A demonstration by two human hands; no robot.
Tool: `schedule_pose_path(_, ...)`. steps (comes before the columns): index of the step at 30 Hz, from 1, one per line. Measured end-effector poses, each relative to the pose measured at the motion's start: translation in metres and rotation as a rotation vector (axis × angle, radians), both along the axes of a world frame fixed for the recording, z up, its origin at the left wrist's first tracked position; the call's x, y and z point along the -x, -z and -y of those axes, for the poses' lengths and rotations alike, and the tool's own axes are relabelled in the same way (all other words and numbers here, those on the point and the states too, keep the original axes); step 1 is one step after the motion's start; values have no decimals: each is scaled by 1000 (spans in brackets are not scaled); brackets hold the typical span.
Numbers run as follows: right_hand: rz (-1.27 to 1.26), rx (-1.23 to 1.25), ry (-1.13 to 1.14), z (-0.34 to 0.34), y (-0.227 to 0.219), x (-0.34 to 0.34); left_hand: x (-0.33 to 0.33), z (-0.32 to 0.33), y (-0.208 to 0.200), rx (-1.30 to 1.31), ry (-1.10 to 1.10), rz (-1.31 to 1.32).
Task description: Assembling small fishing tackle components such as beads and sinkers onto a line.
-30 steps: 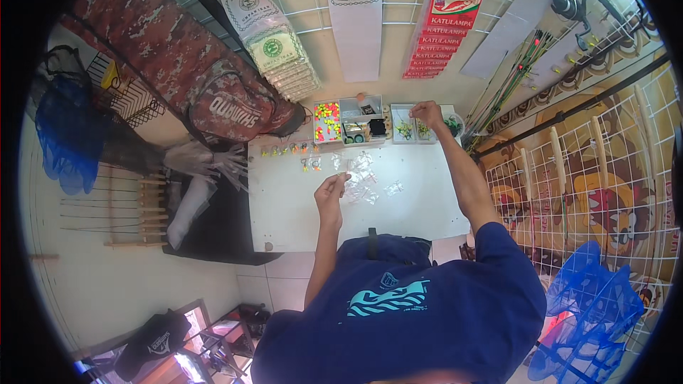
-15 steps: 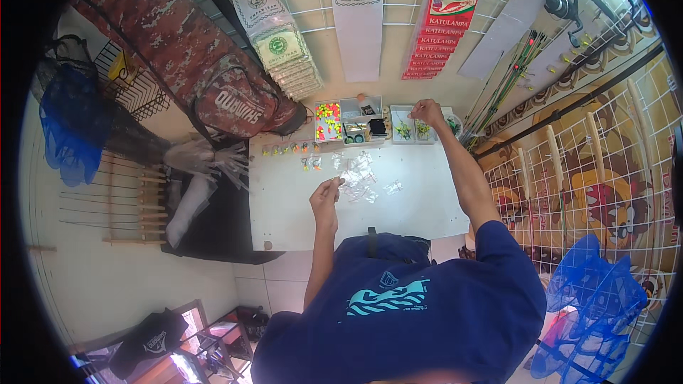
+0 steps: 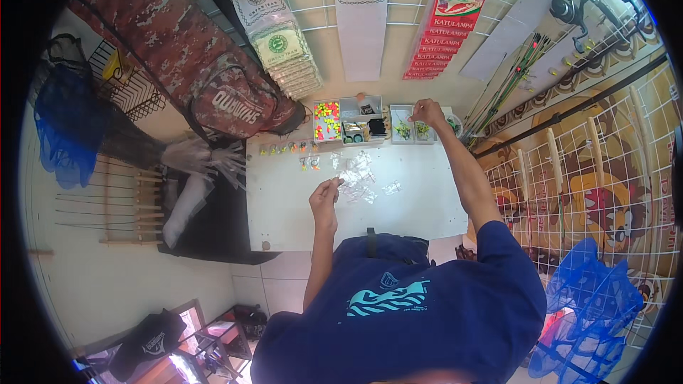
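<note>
My left hand [image 3: 325,195] is closed in a pinch at the near-left edge of a loose pile of small clear plastic bags [image 3: 358,171] on the white table. Whatever sits between its fingertips is too small to make out. Farther off, my right hand [image 3: 428,111] is raised with curled fingers over a white two-part tray [image 3: 413,140]. Small green and yellowish pieces [image 3: 403,131] lie in that tray. What the right fingers hold, if anything, cannot be seen. Several small filled bags with bright bits [image 3: 310,163] are set out left of the pile.
Left of the tray stands a divided box [image 3: 350,108] with bright beads [image 3: 327,121] and dark small parts. A camouflage rod bag [image 3: 235,99] leans at the left. Hanging packets [image 3: 445,21] and a wire grid with rods [image 3: 523,64] line the walls. Blue nets [image 3: 587,306] hang at right.
The view has shifted very slightly. Both hands keep nearly the same places, the left by the bags and the right over the tray.
</note>
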State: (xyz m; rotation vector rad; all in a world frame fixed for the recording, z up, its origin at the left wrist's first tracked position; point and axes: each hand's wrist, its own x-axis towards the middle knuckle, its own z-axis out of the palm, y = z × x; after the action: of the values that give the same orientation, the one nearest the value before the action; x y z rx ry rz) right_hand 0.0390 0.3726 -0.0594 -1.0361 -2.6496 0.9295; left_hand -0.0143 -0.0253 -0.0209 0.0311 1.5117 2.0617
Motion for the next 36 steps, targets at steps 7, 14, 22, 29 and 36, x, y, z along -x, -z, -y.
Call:
schedule_pose_path(7,15,-87,-152,-5,6,8,8,0,8,-4,23,3)
schedule_pose_path(14,170,-309,-253,4,5,21,15,1,16,5,8,29)
schedule_pose_path(22,86,-102,-220,-6,20,23,23,-5,16,24,24,42)
schedule_pose_path(29,94,82,-145,-9,15,25,26,-11,15,30,19,46)
schedule_pose_path(36,-21,385,-63,-28,28,13,23,-15,12,13,48,39)
